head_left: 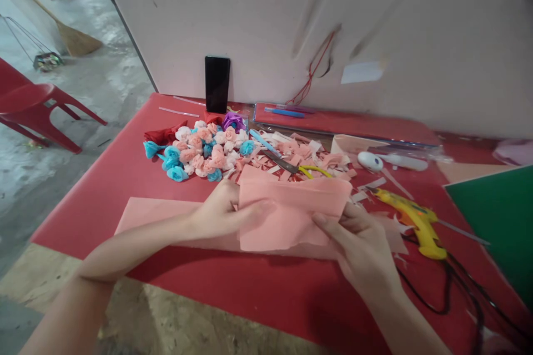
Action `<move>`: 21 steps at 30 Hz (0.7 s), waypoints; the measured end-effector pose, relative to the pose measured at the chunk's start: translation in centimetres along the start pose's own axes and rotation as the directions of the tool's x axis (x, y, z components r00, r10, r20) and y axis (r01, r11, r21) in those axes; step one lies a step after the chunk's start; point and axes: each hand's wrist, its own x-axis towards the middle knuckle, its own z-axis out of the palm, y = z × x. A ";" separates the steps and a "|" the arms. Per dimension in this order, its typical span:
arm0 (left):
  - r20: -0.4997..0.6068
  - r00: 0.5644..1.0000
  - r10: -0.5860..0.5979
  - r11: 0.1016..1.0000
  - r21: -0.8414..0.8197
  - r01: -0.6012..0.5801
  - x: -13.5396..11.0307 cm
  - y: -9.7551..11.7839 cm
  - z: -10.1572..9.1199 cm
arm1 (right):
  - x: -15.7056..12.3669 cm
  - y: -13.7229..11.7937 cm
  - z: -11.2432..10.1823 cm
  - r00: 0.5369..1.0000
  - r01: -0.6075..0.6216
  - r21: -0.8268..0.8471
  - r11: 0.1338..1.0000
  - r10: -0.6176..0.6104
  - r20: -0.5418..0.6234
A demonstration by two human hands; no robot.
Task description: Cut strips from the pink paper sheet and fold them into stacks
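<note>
Between both hands I hold a folded sheet of pink crepe paper (287, 216) above the table. My left hand (227, 211) pinches its left side, thumb on the front and fingers behind. At the right side my right hand (358, 238) grips the same sheet, its thumb pressed on the front. Under it lies a longer strip of pink paper (154, 213) on the red table (187, 277). Just beyond the held sheet are scissors (291, 166) with yellow handles, lying among pink and white paper scraps (300, 150).
Paper roses (200, 150) in pink, white and blue are heaped at the back left. A black phone (217, 84) leans on the wall behind. To the right lie a yellow glue gun (410, 222) with a cord and a green board (495, 216). A red chair (33, 100) stands left.
</note>
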 end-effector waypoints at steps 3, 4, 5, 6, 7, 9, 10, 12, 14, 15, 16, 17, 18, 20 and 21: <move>-0.027 0.999 0.024 1.000 0.006 -0.024 0.3 -0.3 -0.1 | 0.0 0.0 0.0 0.999 -0.051 0.028 0.998 0.051 -0.006; -0.057 0.997 0.053 0.999 0.006 -0.053 0.4 -0.3 -0.1 | 0.1 0.0 0.0 0.998 -0.062 0.031 0.998 0.062 -0.011; -0.094 0.991 0.095 0.995 0.007 -0.095 0.5 -0.4 -0.2 | 0.1 0.0 -0.1 0.997 -0.077 0.033 0.997 0.077 -0.015; -0.132 0.980 0.146 0.989 0.012 -0.146 0.6 -0.5 -0.2 | 0.0 0.0 -0.1 0.995 -0.103 0.036 0.994 0.103 -0.012; -0.164 0.967 0.197 0.980 0.020 -0.197 0.6 -0.5 -0.2 | 0.0 0.0 -0.1 0.990 -0.140 0.040 0.989 0.140 -0.003; -0.199 0.940 0.278 0.960 0.041 -0.275 0.7 -0.7 -0.1 | -0.1 -0.1 0.0 0.979 -0.204 0.055 0.977 0.203 0.022; -0.205 0.930 0.305 0.952 0.053 -0.300 0.8 -0.8 -0.1 | -0.2 -0.1 0.0 0.974 -0.226 0.064 0.972 0.224 0.031; -0.213 0.912 0.349 0.937 0.077 -0.341 0.8 -1.0 0.0 | -0.3 -0.2 0.1 0.969 -0.247 0.080 0.966 0.245 0.036; -0.224 0.893 0.390 0.921 0.107 -0.376 0.9 -1.1 0.0 | -0.4 -0.3 0.2 0.966 -0.258 0.092 0.962 0.256 0.036; -0.229 0.883 0.410 0.912 0.120 -0.392 0.9 -1.1 0.0 | -0.4 -0.4 0.2 0.965 -0.264 0.098 0.960 0.261 0.038; -0.233 0.875 0.424 0.906 0.131 -0.404 0.9 -1.1 0.0 | -0.4 -0.4 0.2 0.965 -0.262 0.103 0.960 0.259 0.040; -0.237 0.870 0.432 0.901 0.139 -0.410 0.9 -1.0 0.0 | -0.4 -0.4 0.2 0.967 -0.253 0.106 0.962 0.250 0.040; -0.240 0.868 0.435 0.900 0.141 -0.412 0.9 -1.0 0.0 | -0.4 -0.4 0.3 0.971 -0.240 0.106 0.965 0.237 0.038; -0.244 0.872 0.424 0.905 0.135 -0.403 0.9 -1.0 0.0 | -0.3 -0.3 0.4 0.979 -0.201 0.099 0.975 0.199 0.032; -0.245 0.877 0.413 0.910 0.129 -0.393 0.8 -0.9 0.0 | -0.2 -0.3 0.4 0.984 -0.180 0.093 0.979 0.178 0.030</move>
